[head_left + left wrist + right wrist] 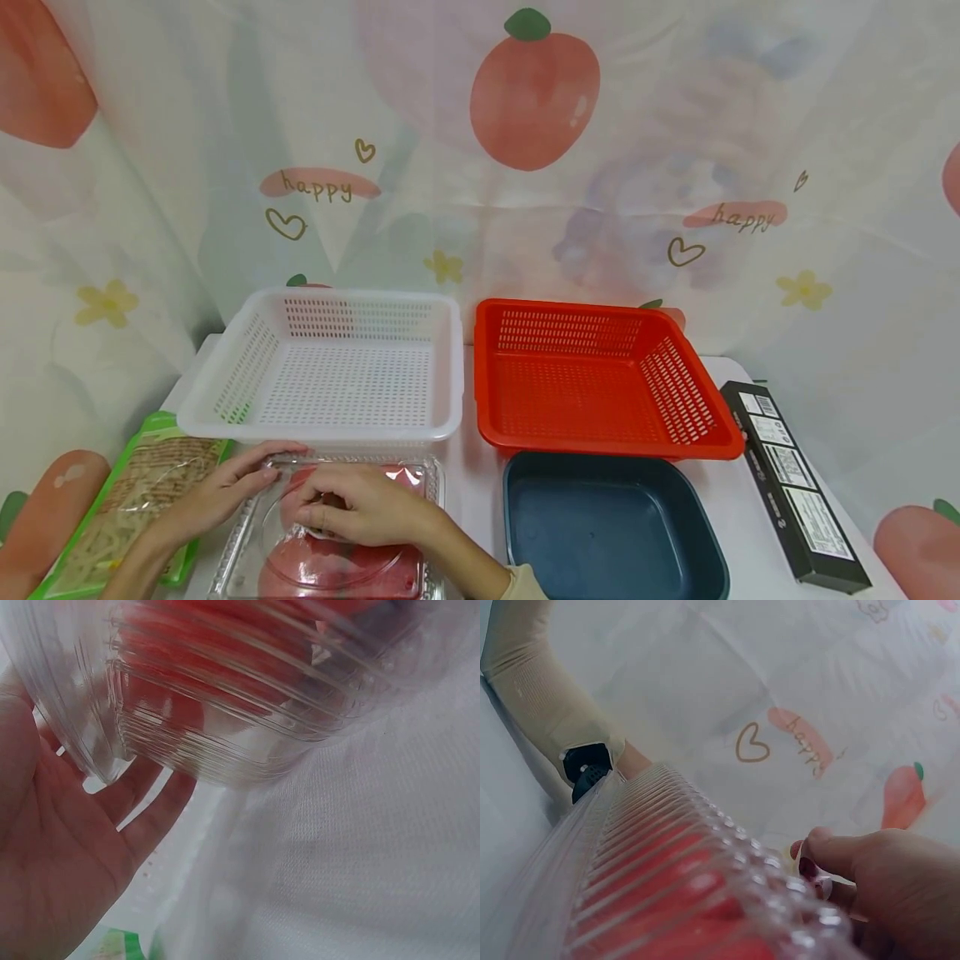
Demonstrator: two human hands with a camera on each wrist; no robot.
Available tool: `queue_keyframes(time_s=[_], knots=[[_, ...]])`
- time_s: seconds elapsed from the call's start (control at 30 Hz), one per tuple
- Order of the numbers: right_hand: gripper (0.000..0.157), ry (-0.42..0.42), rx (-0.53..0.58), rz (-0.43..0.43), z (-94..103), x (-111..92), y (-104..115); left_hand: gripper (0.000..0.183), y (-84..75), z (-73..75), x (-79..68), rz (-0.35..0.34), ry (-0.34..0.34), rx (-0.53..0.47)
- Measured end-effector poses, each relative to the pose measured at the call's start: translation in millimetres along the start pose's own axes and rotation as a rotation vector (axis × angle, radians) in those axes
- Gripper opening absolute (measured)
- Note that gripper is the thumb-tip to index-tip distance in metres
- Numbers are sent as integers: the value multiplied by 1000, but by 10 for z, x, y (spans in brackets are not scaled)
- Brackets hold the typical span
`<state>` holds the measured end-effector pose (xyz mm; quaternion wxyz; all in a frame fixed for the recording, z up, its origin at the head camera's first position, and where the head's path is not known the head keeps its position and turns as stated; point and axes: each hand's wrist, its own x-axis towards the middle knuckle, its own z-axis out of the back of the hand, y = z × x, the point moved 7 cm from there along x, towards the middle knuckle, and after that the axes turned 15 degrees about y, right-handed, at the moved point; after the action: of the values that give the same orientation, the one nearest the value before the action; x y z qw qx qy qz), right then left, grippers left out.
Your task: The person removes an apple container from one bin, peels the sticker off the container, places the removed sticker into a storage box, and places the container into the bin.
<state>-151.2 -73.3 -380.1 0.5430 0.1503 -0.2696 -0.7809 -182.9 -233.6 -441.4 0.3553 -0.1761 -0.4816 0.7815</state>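
A clear plastic box (236, 554) with a ribbed rim lies at the front, left of centre, with large red round things (307, 571) inside. My left hand (217, 496) holds its back left corner, thumb and fingers on either side; in the left wrist view these fingers (169, 799) reach behind the ribbed side. Over the lid is my right hand (367, 504), fingers curled and touching the top. Shiny plastic shows under its fingertips; whether they pinch anything cannot be made out. In the right wrist view the right hand (907, 877) appears beyond the box's ribbed edge.
Behind the box stands a white perforated basket (453, 375), with a red basket (483, 400) to its right. A dark blue tub (513, 533) sits in front of the red one. At far right lies a long black box (795, 483); at far left, a green-edged food packet (138, 492).
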Motion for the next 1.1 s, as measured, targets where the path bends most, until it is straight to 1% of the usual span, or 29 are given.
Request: queue_keyframes(time_s=[0.17,0.33,0.57,0.73,0.97,1.1], knots=[[17,19,-15,-42,-11,9,-19,39,-18,-1,2,-19,8,-14],[22,29,6,-64,-12,3,-37,39,-20,2,3,-22,3,-5],[17,52,-23,-95,-24,-6,-51,38,12,7,-9,33,-9,3],[17,49,-26,-101,-25,-5,-52,37,19,7,-16,54,-10,1],[18,52,-20,-85,-28,2,-49,37,14,2,-13,48,-1,-25],[20,49,-24,-96,-34,2,-64,37,11,-4,-12,39,2,-26]])
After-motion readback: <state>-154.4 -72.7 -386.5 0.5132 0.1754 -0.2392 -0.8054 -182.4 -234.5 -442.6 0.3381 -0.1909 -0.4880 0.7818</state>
